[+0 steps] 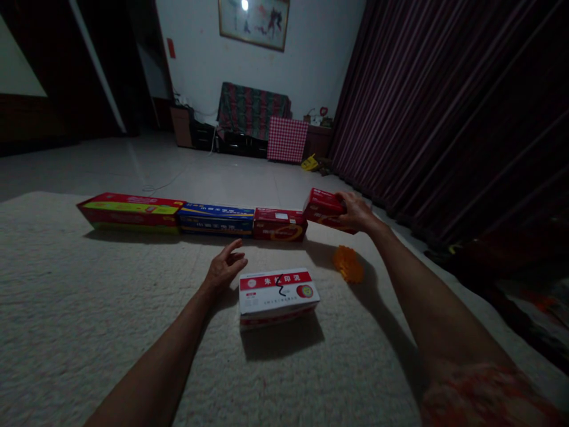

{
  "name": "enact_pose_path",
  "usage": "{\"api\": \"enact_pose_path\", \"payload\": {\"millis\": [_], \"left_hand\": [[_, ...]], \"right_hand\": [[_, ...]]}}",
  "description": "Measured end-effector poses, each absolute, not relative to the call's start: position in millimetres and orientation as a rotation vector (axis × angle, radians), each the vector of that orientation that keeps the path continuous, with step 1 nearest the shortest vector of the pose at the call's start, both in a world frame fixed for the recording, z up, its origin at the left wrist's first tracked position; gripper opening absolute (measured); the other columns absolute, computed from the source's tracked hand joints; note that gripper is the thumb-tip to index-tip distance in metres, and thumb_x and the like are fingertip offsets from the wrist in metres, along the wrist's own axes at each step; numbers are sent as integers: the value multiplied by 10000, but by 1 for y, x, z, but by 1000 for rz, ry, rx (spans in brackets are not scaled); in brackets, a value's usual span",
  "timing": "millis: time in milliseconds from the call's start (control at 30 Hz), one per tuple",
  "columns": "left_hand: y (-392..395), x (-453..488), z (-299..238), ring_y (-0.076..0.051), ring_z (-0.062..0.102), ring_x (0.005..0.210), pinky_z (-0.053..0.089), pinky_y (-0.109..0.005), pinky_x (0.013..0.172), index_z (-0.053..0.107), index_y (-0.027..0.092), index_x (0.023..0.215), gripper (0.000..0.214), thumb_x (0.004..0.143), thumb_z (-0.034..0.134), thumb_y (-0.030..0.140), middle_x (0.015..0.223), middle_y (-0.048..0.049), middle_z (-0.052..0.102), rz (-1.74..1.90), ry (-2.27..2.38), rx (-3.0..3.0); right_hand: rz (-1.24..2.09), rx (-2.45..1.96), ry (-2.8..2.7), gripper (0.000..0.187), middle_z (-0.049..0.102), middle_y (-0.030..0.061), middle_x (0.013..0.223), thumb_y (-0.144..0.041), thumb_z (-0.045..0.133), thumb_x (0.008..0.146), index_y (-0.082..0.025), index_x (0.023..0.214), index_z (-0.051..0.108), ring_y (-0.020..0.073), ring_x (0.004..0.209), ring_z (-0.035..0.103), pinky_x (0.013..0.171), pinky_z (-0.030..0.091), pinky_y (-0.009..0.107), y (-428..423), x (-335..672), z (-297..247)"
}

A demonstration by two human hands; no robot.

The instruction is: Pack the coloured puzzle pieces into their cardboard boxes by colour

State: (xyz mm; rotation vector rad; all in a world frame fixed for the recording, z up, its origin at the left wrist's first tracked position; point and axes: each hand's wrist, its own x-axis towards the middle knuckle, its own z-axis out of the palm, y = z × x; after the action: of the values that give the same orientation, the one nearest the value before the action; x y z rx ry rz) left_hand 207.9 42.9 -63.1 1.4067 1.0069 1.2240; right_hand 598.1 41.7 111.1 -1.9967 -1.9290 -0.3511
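Farthest left, beyond the left grip, a long red-and-green box (133,204) lies lengthwise on a pale textured cover (111,296); a blue box (216,220) continues its line, ahead of that grip. They lie on their long sides, presumably for steadiness, with ends meeting to form one row. The left grip (226,265) is released: fingers loosely bent, nothing held; whether it rests on the cover cannot be told. Just right of it sits a white box (279,296), printed face up, apart from the row. Ahead and to the right of the left grip, a dark red box (279,225) ends the resting row. Beyond that end, a second red box (322,203) is grasped near its right end by the right grip (357,212), leaving its left end free beside the row, likely the reason for that hold. It is tilted and appears raised; contact with its neighbour cannot be confirmed. An orange object (348,264) lies on the cover, nearer the wearer than the right grip, unheld.
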Motion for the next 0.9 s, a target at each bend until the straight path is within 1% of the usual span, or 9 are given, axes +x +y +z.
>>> {"api": "enact_pose_path", "payload": {"millis": [67, 167, 233, 333, 500, 600, 700, 767, 900], "left_hand": [[42, 208, -60, -355, 674, 1163, 566, -496, 953, 622, 162, 1349, 794, 622, 814, 419, 1366, -192, 648, 1212, 1025, 1411], [40, 208, -58, -361, 676, 1163, 558, -498, 962, 617, 134, 1360, 832, 608, 812, 429, 1237, -191, 708, 1180, 1057, 1402], [40, 208, -58, -361, 683, 1149, 551, -505, 967, 610, 118, 1373, 857, 604, 811, 438, 1150, -184, 732, 1158, 1076, 1400], [40, 209, -59, -352, 692, 1124, 554, -504, 954, 622, 126, 1365, 832, 616, 803, 438, 1121, -172, 734, 1151, 1079, 1402], [39, 208, -58, -341, 704, 1075, 572, -484, 901, 664, 144, 1312, 765, 615, 797, 427, 1102, -154, 736, 1158, 1072, 1429], [39, 209, -57, -330, 710, 1054, 575, -471, 885, 678, 150, 1294, 733, 622, 790, 420, 1075, -141, 739, 1161, 1078, 1440], [39, 209, -57, -321, 714, 1038, 580, -455, 868, 687, 158, 1278, 710, 622, 787, 410, 1069, -131, 739, 1174, 1072, 1448], [39, 209, -57, -321, 715, 1028, 581, -453, 861, 687, 152, 1276, 718, 614, 791, 411, 1061, -132, 738, 1171, 1072, 1454], [41, 209, -59, -310, 718, 986, 577, -450, 849, 700, 154, 1242, 707, 593, 809, 411, 1019, -121, 744, 1175, 1079, 1425]], "right_hand": [[-356, -2094, -1886, 581, 605, 148, 1308, -299, 736, 744, -227, 1303, 593, 357, 1229, 552, 990, 469, 515, 47, 610, 99], [-298, -2135, -1878, 623, 619, 151, 1281, -325, 770, 723, -211, 1307, 586, 337, 1200, 569, 989, 482, 471, 54, 629, 81], [-270, -2154, -1860, 642, 636, 138, 1246, -341, 792, 702, -224, 1299, 591, 321, 1142, 591, 951, 503, 445, 58, 642, 73], [-262, -2179, -1858, 624, 655, 129, 1202, -350, 802, 691, -232, 1272, 610, 304, 1072, 608, 897, 519, 416, 63, 654, 63], [-230, -2172, -2005, 579, 644, 149, 1280, -224, 739, 711, -199, 1277, 617, 306, 1162, 595, 970, 497, 404, 74, 646, 50], [-206, -2082, -2073, 608, 656, 123, 1299, -119, 670, 679, -219, 1277, 624, 289, 1195, 595, 1019, 481, 400, 82, 635, 38], [-215, -2004, -2041, 636, 677, 81, 1301, -85, 631, 643, -261, 1253, 655, 290, 1232, 590, 1061, 469, 422, 88, 629, 28], [-232, -1999, -2004, 635, 675, 76, 1323, -86, 613, 648, -272, 1253, 666, 300, 1263, 579, 1080, 463, 451, 88, 626, 24], [-288, -1945, -1809, 625, 567, 151, 1486, -94, 548, 716, -190, 1328, 634, 354, 1374, 500, 1117, 418, 578, 73, 609, 29]]}}
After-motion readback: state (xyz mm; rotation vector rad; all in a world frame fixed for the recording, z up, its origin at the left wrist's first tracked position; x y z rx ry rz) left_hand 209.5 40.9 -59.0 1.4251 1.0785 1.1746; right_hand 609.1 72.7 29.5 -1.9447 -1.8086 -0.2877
